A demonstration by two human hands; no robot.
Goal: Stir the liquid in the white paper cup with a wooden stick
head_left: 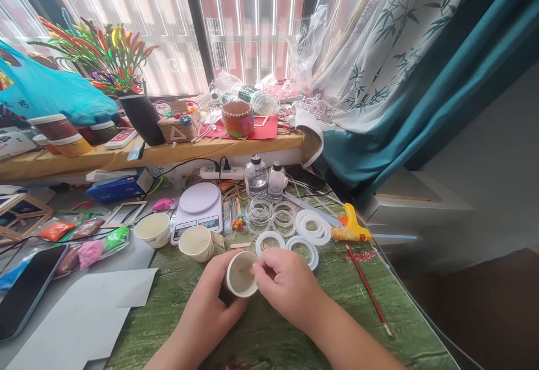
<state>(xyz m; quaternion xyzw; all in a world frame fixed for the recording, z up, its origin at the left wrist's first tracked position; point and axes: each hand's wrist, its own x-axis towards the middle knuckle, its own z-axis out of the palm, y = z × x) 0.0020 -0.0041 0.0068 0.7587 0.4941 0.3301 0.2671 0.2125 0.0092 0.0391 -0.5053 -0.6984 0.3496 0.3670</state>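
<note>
My left hand [208,300] is wrapped round a white paper cup [241,275], tilted so that its mouth faces me. At the cup's right rim, my right hand [290,286] is closed in a pinch, its fingertips at the opening. Whatever those fingers hold is too small or hidden to make out. Two more paper cups stand just beyond: one paper cup [196,245] close to my left hand, another paper cup [152,231] farther left. Past my right hand lie white silicone ring moulds [314,227] and several clear rings [259,215].
A kitchen scale [197,213] sits behind the cups, with two clear bottles [256,178] to its right. A yellow glue gun [352,225] and a red pencil [368,288] lie at right. White sheets [80,316], a phone [31,288] and bagged coloured clay [90,252] occupy the left.
</note>
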